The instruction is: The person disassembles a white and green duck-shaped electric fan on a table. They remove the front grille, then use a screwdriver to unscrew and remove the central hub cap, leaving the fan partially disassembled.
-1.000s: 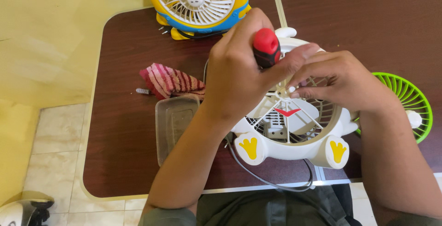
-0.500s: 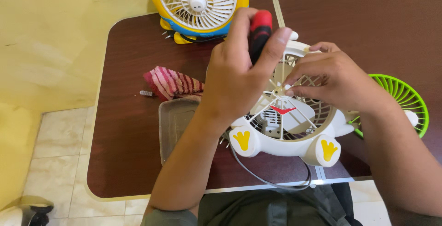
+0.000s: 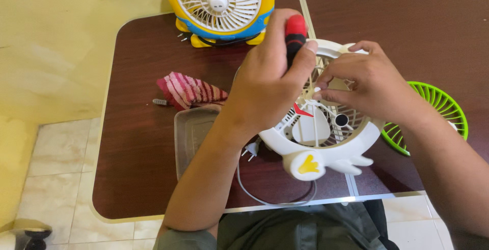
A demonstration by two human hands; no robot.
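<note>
A white toy-shaped desk fan [image 3: 326, 150] with yellow feet lies tilted on the brown table [image 3: 137, 143]. My left hand [image 3: 267, 89] grips a screwdriver with a red and black handle [image 3: 295, 36], held upright over the fan's grille. My right hand [image 3: 372, 84] pinches the hub of the white grille with its fingertips. The screwdriver's tip is hidden behind my left hand. The fan's grey cord and plug [image 3: 249, 150] trail off its lower left side.
A yellow and blue fan [image 3: 219, 0] stands at the table's far edge with small screws beside it. A pink striped cloth [image 3: 188, 92] and a clear plastic tray [image 3: 191, 133] lie left of the white fan. A green fan grille [image 3: 438, 110] lies at the right. Tiled floor lies below left.
The white fan has been turned and tipped, so one yellow foot now faces me. The plug has come into view. Both hands stayed on the grille and screwdriver.
</note>
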